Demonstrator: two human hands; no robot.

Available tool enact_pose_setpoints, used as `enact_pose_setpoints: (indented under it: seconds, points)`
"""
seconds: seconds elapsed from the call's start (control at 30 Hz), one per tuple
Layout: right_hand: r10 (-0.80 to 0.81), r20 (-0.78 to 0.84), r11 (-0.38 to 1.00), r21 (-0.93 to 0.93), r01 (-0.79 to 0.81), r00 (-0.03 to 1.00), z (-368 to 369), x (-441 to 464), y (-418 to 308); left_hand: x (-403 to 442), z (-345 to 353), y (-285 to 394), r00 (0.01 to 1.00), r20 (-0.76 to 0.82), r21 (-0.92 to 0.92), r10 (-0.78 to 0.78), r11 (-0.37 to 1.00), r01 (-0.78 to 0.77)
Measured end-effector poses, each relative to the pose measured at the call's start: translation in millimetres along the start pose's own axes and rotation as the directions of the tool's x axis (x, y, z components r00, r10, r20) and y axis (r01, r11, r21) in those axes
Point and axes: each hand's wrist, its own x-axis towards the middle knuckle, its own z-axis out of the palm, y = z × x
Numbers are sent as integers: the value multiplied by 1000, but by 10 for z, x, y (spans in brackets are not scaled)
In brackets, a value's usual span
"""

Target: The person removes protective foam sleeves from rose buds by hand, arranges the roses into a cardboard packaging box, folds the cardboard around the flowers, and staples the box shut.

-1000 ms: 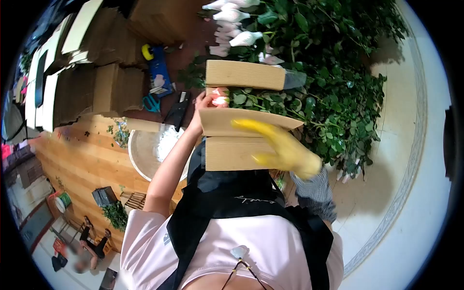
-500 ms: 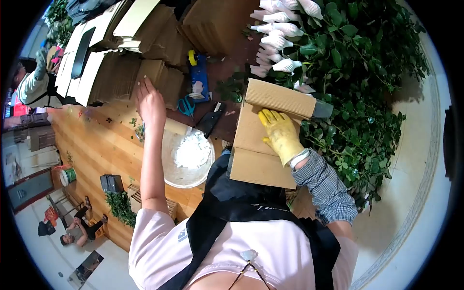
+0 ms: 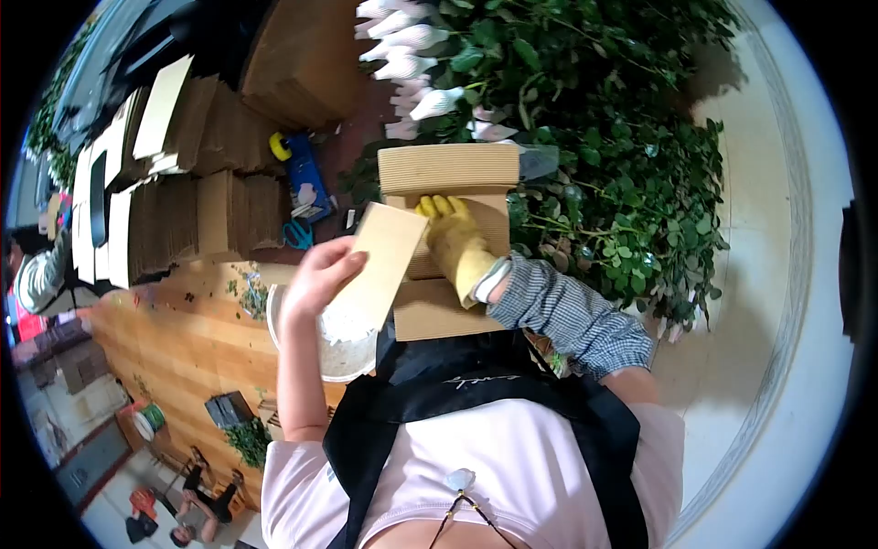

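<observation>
Between its thumb and fingers, my left hand grips a flat cardboard piece, tilted over the left side of an unfolded corrugated cardboard wrap. My right hand, in a yellow glove, lies on the wrap's inner face with its fingers stretched out toward the upper flap. The cardboard piece in my left hand reaches close to the gloved fingers. Beyond the wrap's right edge are leafy green stems. White net-covered flower heads lie above the wrap.
Cardboard stacks stand at the upper left, near teal scissors and a blue tape holder. A round white basin with white pieces is below. Another person sits at lower left; a sleeve shows at far left.
My left hand has gone from the pink flowers to the cardboard stacks and come back holding a cardboard piece. My gloved hand has moved from the folded flap onto the opened wrap.
</observation>
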Motion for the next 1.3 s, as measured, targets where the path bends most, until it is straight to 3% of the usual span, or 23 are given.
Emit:
enact_pose_setpoints:
  seconds: [0.03, 0.07, 0.1, 0.13, 0.17, 0.23, 0.33, 0.47, 0.5, 0.57, 0.63, 0.7, 0.77, 0.83, 0.9, 0.97, 1.0, 1.03, 1.07, 1.1, 1.17, 1.23, 1.3]
  points:
    - [49, -165, 991, 130, -28, 985, 200, 63, -30, 236, 160, -184, 999, 40, -100, 13, 995, -9]
    - [15, -86, 975, 221, 5, 996, 340, 181, -7, 443, 401, -324, 1000, -25, -241, 16, 970, -22]
    - [-24, -10, 949, 315, 26, 1000, 431, 237, 68, 653, 388, -553, 999, -24, -20, 24, 1000, -24]
    - [-31, -431, 924, 332, 190, 902, 444, -31, 281, 771, 390, -704, 997, -65, 151, 36, 988, -26]
    - [-50, -561, 738, 536, 409, 826, 503, -96, 522, 810, 435, -731, 992, -108, 317, 66, 948, -29]
    - [42, -406, 511, 794, 330, 913, 531, -196, 732, 793, 543, -749, 971, -190, 305, 144, 949, -81]
    - [97, -503, 666, 674, 319, 859, 269, -327, 622, 854, 421, -808, 982, -136, 411, 131, 909, -64]
    - [111, -389, 934, 355, 37, 915, 547, -80, 321, 841, 499, -547, 985, -104, 589, 134, 807, -48]
    - [134, -327, 934, 356, -9, 935, 516, -70, 277, 879, 474, -551, 978, -106, 760, 179, 649, -36]
    - [198, -343, 927, 370, -61, 918, 637, 72, 162, 814, 591, -436, 942, -22, 993, 334, 113, -17]
    - [212, -331, 917, 393, -70, 919, 701, 146, 94, 668, 768, -193, 900, 42, 999, 434, -20, -38]
    - [175, -269, 917, 394, -57, 947, 564, 9, 199, 480, 854, -67, 872, 248, 927, 421, 159, -340]
    - [121, -381, 884, 461, 75, 917, 566, 3, 309, 330, 1015, -103, 975, 199, 978, 102, 44, -205]
    - [6, -512, 713, 605, 355, 859, 690, -132, 612, 334, 1008, -389, 928, 283, 959, 244, -105, -265]
    - [-9, -524, -173, 839, 515, 851, 535, -477, 1133, 363, 1058, -454, 938, 254, 967, 237, -63, -246]
    - [311, -706, 105, 691, 715, 636, 460, -674, 1671, 357, 1121, -530, 893, 294, 953, 341, -177, -246]
    - [455, -545, 116, 820, 560, 704, 444, -819, 1949, 353, 1131, -501, 935, 240, 970, 262, -100, -221]
    - [590, -362, 94, 918, 384, 721, 468, -924, 2220, 367, 1117, -501, 933, 240, 970, 266, -102, -221]
    - [644, -382, 562, 824, -71, 663, 669, -832, 2451, 369, 1088, -513, 912, 253, 967, 322, -55, -249]
    - [660, -437, 752, 391, -531, 611, 997, -651, 2637, 357, 1077, -533, 890, 261, 960, 374, -6, -279]
    - [653, -407, 756, 408, -512, 639, 1826, -248, 2823, 361, 1110, -473, 910, 247, 966, 333, -7, -259]
    - [601, -571, 799, 441, -409, 559, 1901, -257, 2936, 377, 1079, -456, 908, 262, 963, 326, -23, -269]
    - [769, -583, 640, 696, -327, 263, 1318, -603, 2903, 376, 1096, -457, 907, 258, 964, 333, -31, -263]
